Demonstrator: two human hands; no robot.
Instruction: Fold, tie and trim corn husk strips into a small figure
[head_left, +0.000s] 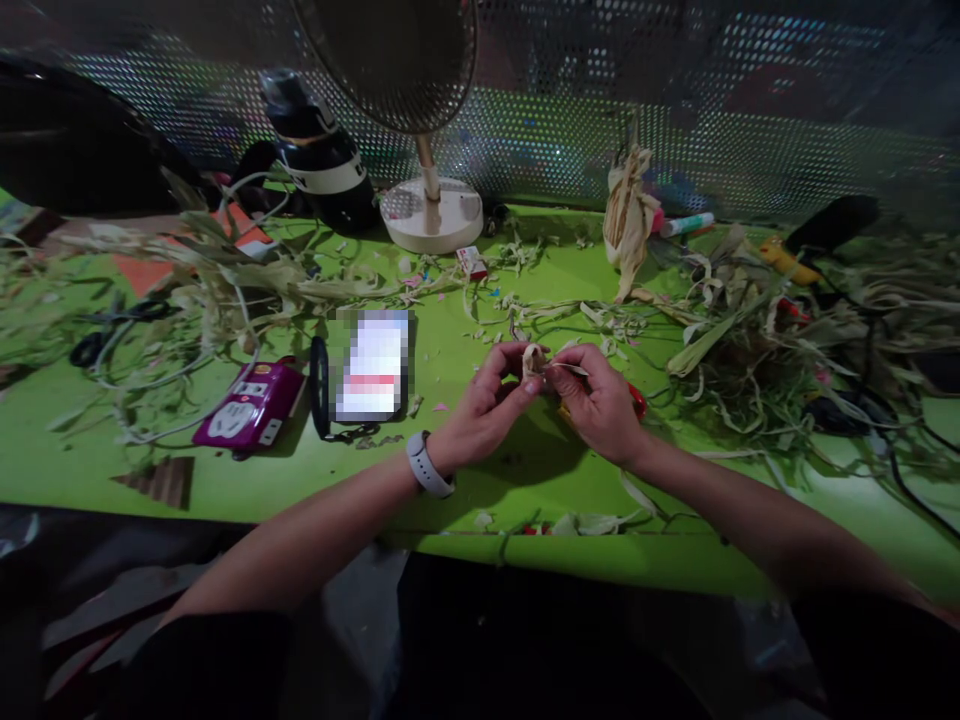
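My left hand, with a pale wristband at its wrist, pinches a small piece of rolled corn husk over the middle of the green table. Close against it on the right, my right hand is closed on a thin husk strip, whose end sticks out past the fingers. Both sets of fingertips meet at the small piece. Partly hidden behind my right hand lies a red tool handle.
Left of my hands lie a phone, a purple device and scissors. A fan and a black bottle stand behind. Husk heaps and a husk figure are at right.
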